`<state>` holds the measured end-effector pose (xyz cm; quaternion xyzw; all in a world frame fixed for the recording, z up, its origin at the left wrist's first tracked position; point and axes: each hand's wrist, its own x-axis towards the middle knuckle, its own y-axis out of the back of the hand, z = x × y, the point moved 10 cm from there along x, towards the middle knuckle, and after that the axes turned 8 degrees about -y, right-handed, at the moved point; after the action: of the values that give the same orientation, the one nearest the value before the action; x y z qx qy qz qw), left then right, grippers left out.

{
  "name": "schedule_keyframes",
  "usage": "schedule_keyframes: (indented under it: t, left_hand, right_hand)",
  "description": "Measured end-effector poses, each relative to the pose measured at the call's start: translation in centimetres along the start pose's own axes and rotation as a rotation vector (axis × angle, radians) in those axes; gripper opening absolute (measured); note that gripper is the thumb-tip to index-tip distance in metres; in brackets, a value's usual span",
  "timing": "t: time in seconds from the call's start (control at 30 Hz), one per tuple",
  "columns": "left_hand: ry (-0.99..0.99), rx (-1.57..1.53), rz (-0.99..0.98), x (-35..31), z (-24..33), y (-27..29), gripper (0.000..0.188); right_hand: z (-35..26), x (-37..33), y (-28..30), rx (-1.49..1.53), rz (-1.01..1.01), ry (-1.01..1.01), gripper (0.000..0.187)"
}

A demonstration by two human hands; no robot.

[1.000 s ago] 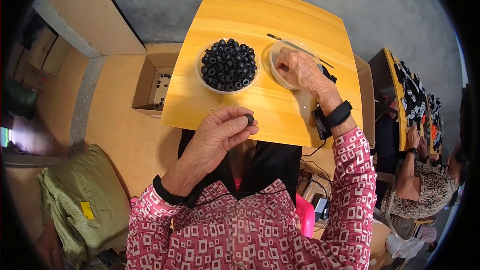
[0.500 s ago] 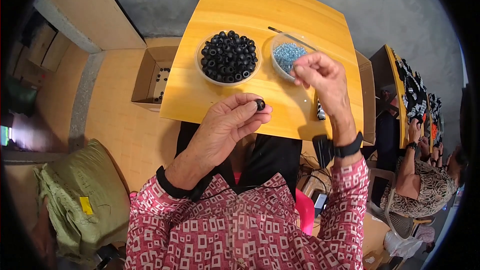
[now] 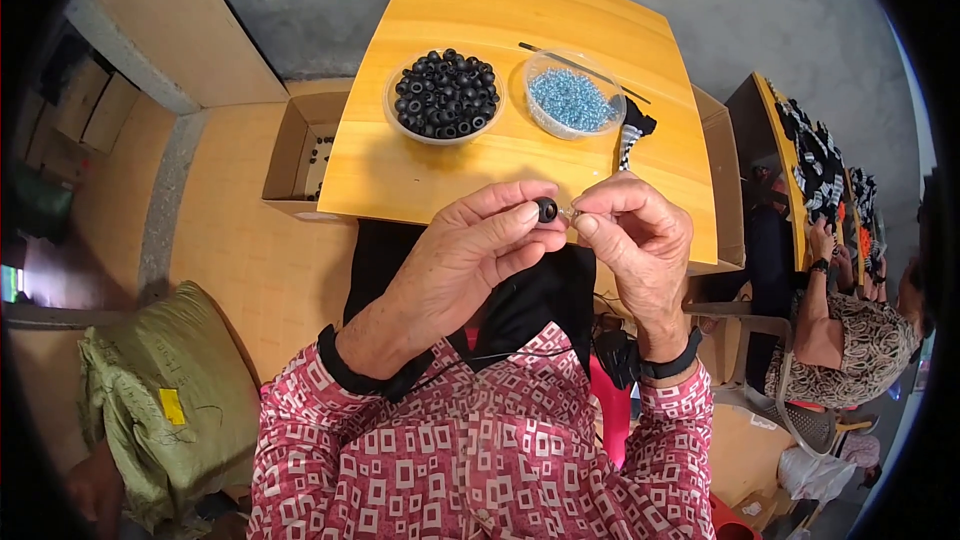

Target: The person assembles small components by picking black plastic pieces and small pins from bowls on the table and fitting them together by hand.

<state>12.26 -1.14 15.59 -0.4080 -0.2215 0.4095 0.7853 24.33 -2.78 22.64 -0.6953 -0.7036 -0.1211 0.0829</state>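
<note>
Between thumb and fingers, my left hand (image 3: 478,245) pinches a round black bead (image 3: 546,210), its hole turned toward the right. Close against it, my right hand (image 3: 637,240) pinches a small clear, shiny piece (image 3: 567,212), too small to name for sure. The two hands meet just off the table's near edge. Beyond them stands a clear bowl (image 3: 392,110) heaped with black beads (image 3: 447,92). To its right, a second clear tub (image 3: 530,105) holds small light-blue pieces (image 3: 575,98).
A thin dark stick (image 3: 585,72) lies across the far side of the blue tub. Black-and-white striped fabric (image 3: 630,135) rests by it on the yellow table (image 3: 440,10). Cardboard boxes flank the table. A green sack (image 3: 170,390) stands left; another person (image 3: 850,340) sits at right.
My right hand has come down and left from beside the blue tub to meet the bead. My left hand has shifted slightly right, still pinching the black bead.
</note>
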Motion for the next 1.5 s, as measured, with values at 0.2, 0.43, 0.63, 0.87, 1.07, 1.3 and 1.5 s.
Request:
schedule_keyframes:
  t: [0.2,0.43,0.63,0.87,1.07,1.3,1.5]
  left_hand:
    - [-0.040,0.281,0.058,0.7,-0.3,3.1,0.026]
    - [-0.469,0.881,0.075,-0.6,3.0,1.1,0.021]
    - [-0.742,1.217,-0.117,-5.5,2.6,-5.4,0.014]
    - [-0.318,0.454,-0.017,-6.3,-0.5,-4.4,0.012]
    - [-0.084,0.248,0.070,-5.7,-2.5,-1.8,0.012]
    - [-0.045,0.080,0.055,-5.2,-3.7,1.5,0.010]
    - [-0.045,0.081,0.052,-5.6,-3.9,2.4,0.009]
  right_hand:
    - [3.2,0.3,-0.2,0.096,0.005,0.000,0.012]
    - [4.4,-0.9,0.9,0.168,0.031,0.016,0.012]
    - [0.3,-5.5,1.6,0.170,0.054,0.064,0.011]
    - [-3.5,-9.4,2.3,0.060,0.143,0.153,0.010]
    - [-3.2,-9.0,0.9,-0.118,0.152,0.194,0.012]
    - [-0.9,-8.7,-1.3,-0.261,0.176,0.260,0.013]
    - [-1.6,-9.3,-2.9,-0.483,0.205,0.374,0.013]
